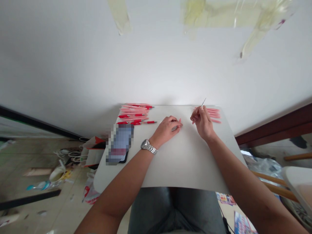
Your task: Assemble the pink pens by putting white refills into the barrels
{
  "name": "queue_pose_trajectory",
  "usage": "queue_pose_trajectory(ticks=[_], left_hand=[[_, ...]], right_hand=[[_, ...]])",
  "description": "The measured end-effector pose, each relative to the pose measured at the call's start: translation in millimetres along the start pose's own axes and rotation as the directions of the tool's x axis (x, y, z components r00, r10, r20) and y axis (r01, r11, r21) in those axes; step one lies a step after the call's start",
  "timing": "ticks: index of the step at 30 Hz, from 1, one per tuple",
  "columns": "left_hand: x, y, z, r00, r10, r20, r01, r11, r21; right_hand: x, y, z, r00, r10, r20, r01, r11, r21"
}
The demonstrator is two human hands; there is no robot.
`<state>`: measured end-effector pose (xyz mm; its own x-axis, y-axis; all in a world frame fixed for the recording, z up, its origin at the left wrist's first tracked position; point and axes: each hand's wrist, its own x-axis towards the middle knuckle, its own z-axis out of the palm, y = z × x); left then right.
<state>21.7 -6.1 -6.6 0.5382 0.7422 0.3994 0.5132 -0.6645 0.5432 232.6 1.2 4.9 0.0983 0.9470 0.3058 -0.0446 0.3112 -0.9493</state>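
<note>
My left hand (167, 130), with a metal watch (149, 146) on its wrist, rests over the middle of the white table. Its thumb and fingers pinch a small pink piece (180, 121), mostly hidden by the fingertips. To its right, my right hand (204, 125) is raised a little, its fingers closed around a thin, pale pen refill (203, 102) whose narrow tip points up and away. Several pink pen barrels (214, 113) lie just beyond and beside that hand. On the left, several pink and red pens (134, 112) form a loose pile.
A phone (120, 143), blurred out, lies on the table (185, 165) at its left. The white wall (156, 65) stands right behind the far edge. Cables, a bottle (40, 186) and bags crowd the floor to the left. A wooden-legged stool (298, 177) is at right.
</note>
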Motion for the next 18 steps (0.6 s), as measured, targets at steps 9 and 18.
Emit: queue_pose_trajectory(ticks=[9, 18], left_hand=[[-0.7, -2.9, -3.3, 0.998, -0.015, -0.064, 0.018, 0.999, 0.042], [-1.8, -6.2, -2.7, 0.997, -0.029, -0.071, 0.033, 0.999, 0.043]], right_hand=[[-3.0, 1.9, 0.3, 0.998, -0.035, 0.052, 0.037, 0.999, -0.024], [0.5, -1.5, -3.7, 0.995, -0.095, 0.028, 0.097, 0.992, -0.081]])
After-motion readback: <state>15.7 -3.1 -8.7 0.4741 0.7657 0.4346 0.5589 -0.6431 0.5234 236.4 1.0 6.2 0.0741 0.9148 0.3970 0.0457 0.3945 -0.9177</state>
